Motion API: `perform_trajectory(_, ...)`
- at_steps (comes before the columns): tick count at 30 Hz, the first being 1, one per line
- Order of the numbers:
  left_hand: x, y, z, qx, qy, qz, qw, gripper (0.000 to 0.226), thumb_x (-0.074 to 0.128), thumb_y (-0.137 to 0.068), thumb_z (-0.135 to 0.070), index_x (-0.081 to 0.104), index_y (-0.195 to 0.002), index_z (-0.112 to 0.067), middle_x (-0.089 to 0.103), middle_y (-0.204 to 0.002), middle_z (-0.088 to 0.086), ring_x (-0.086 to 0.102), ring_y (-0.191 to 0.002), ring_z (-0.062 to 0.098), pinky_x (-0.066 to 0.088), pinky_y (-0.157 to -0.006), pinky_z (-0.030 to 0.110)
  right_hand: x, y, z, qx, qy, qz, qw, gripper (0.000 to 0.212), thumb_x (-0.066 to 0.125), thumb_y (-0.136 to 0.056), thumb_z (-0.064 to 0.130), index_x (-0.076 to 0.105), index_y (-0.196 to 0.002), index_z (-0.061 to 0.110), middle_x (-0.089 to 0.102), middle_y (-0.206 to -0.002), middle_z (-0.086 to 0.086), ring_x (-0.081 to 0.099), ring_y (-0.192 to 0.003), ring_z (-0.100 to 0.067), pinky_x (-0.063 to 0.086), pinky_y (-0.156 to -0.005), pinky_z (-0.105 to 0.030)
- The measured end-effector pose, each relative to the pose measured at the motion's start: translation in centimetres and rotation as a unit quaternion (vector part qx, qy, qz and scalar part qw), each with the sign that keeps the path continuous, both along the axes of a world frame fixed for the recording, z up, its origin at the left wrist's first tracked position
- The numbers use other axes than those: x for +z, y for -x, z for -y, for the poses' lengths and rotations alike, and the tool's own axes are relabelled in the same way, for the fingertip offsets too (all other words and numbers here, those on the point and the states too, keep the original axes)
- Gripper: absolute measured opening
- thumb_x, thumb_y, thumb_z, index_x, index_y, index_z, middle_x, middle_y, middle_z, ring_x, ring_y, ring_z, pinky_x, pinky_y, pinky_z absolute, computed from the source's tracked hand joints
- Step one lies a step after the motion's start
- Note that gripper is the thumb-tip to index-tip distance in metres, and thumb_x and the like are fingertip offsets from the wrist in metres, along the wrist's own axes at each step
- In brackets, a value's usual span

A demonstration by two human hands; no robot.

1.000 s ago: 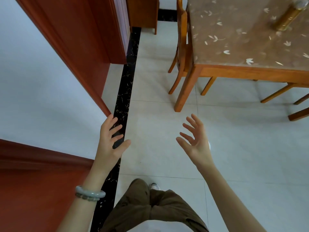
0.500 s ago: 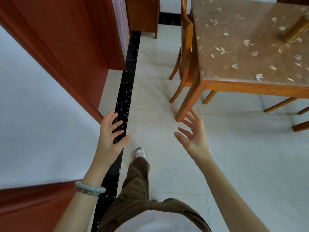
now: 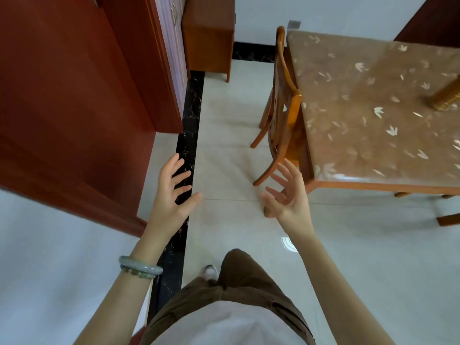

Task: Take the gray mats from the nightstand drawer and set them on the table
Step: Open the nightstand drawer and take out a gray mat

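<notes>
A small brown wooden nightstand (image 3: pixel 207 38) stands at the far end of the floor, against the back wall. The table (image 3: pixel 373 120) with a brown leaf-patterned cover is on the right. No gray mats are in sight. My left hand (image 3: pixel 171 192) is held out in front of me with its fingers spread and nothing in it. My right hand (image 3: pixel 286 192) is also raised, palm turned inward, fingers apart and empty. Both hands hang over the tiled floor, well short of the nightstand.
A wooden chair (image 3: pixel 281 115) is tucked against the table's left side. A red-brown door frame and door (image 3: pixel 74 95) line the left. A golden cylinder (image 3: pixel 445 95) stands on the table. A black marble strip (image 3: pixel 191 115) runs along the pale floor tiles toward the nightstand.
I have walked forward: the nightstand and table have come closer and more of them shows. Both hands stay raised, open and empty.
</notes>
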State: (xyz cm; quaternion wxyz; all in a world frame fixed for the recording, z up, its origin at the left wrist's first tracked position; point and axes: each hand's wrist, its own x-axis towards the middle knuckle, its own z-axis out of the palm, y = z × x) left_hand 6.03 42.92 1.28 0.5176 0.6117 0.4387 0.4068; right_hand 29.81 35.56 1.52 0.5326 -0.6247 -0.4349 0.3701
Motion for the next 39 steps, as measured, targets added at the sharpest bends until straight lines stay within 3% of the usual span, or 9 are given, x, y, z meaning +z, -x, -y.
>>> perform_trajectory(7,-1.1,-2.8,-12.2,0.002,0.006,0.010,1.000,0.081,0.071,-0.074,-0.027,0.029,-0.139,-0.050,0.038,-0.147,-0.015,0.047,-0.128,0.009,0.045,-0.099,0.034,-1.4,-3.3,-12.3,-0.001,0.000,0.006,1.000,0.077,0.075,-0.078,0.019,0.032,-0.140,0.034,0.043,-0.141,0.010,0.049,-0.123,-0.001,0.050,-0.093,-0.023)
perform_trajectory(12,-1.4,-7.0,-23.5,0.015,0.015,0.003,1.000,0.082,0.071,-0.076,-0.022,0.028,-0.144,-0.038,0.039,-0.146,-0.012,0.049,-0.127,0.008,0.047,-0.098,0.032,-1.9,-7.3,-23.8,0.000,0.014,0.001,1.000,0.075,0.073,-0.080,0.023,0.031,-0.141,0.031,0.043,-0.142,0.006,0.049,-0.122,-0.002,0.048,-0.088,-0.015)
perform_trajectory(16,-1.3,-10.8,-31.6,0.012,0.029,0.000,1.000,0.083,0.070,-0.077,-0.017,0.027,-0.147,-0.030,0.040,-0.146,-0.011,0.049,-0.126,0.006,0.047,-0.096,0.024,-1.3,-10.6,-31.7,-0.002,0.025,-0.011,1.000,0.074,0.073,-0.080,0.022,0.032,-0.141,0.030,0.044,-0.140,0.006,0.050,-0.121,-0.002,0.049,-0.090,-0.017)
perform_trajectory(24,-1.1,-16.0,-45.2,0.032,0.022,0.007,0.999,0.080,0.070,-0.076,-0.015,0.031,-0.142,-0.039,0.041,-0.145,-0.011,0.051,-0.124,0.007,0.047,-0.092,0.021,-0.5,-14.9,-45.6,0.016,0.028,-0.001,0.999,0.072,0.072,-0.081,0.017,0.033,-0.141,0.025,0.045,-0.140,0.000,0.051,-0.121,-0.006,0.050,-0.096,-0.029)
perform_trajectory(31,-1.5,-18.6,-57.9,0.024,0.013,0.000,1.000,0.080,0.069,-0.076,-0.014,0.031,-0.142,-0.039,0.040,-0.146,-0.009,0.051,-0.124,0.005,0.048,-0.094,0.025,-1.2,-16.8,-57.3,0.015,0.040,-0.002,0.999,0.069,0.071,-0.082,0.016,0.034,-0.140,0.025,0.045,-0.141,-0.001,0.050,-0.123,-0.011,0.050,-0.098,-0.039)
perform_trajectory(34,-1.8,-20.1,-64.6,0.011,0.022,0.002,1.000,0.079,0.067,-0.076,-0.012,0.030,-0.145,-0.028,0.039,-0.147,-0.005,0.050,-0.124,0.006,0.047,-0.095,0.028,-1.4,-17.7,-63.4,0.002,0.036,0.004,0.999,0.069,0.070,-0.082,0.015,0.034,-0.139,0.026,0.044,-0.141,-0.002,0.049,-0.125,-0.011,0.049,-0.099,-0.040)
perform_trajectory(39,-1.0,-22.6,-75.9,-0.029,0.019,-0.015,0.999,0.079,0.067,-0.077,-0.016,0.029,-0.146,-0.023,0.039,-0.144,-0.012,0.050,-0.121,-0.002,0.044,-0.089,0.014,-1.0,-19.4,-73.6,-0.035,0.030,-0.009,0.999,0.071,0.071,-0.082,0.016,0.033,-0.140,0.027,0.043,-0.141,0.000,0.049,-0.125,-0.012,0.049,-0.099,-0.038)
